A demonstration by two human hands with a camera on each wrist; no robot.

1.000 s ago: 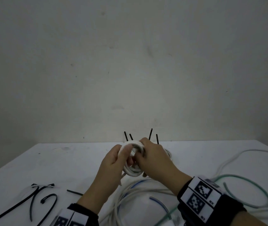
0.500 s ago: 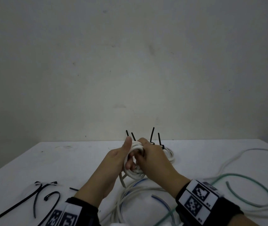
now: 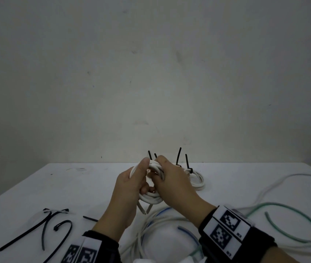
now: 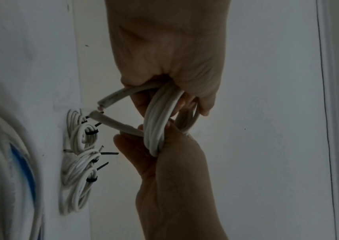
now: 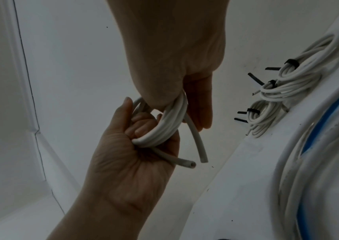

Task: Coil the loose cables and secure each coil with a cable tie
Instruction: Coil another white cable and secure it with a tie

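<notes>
Above the white table (image 3: 75, 186) I hold a small white cable coil (image 3: 150, 199) between both hands. My left hand (image 3: 132, 185) grips its left side, thumb laid over the top. My right hand (image 3: 169, 179) grips the right side, fingers hooked through the loop. In the left wrist view the coil (image 4: 158, 120) runs between the two hands, with its two cut ends sticking out. In the right wrist view the coil (image 5: 170, 123) lies in the left palm, with both ends hanging free. No tie is on this coil.
Several tied white coils (image 3: 196, 179) with black tie tails lie just behind my hands. Loose black cable ties (image 3: 37, 228) lie at the front left. Loose white and blue cables (image 3: 160, 221) lie under my wrists, and a green cable (image 3: 283, 224) loops at the right.
The coil has turned and tightened between my hands. My left thumb went from the coil's face to upright, then down over its top. The two cut ends now hang below.
</notes>
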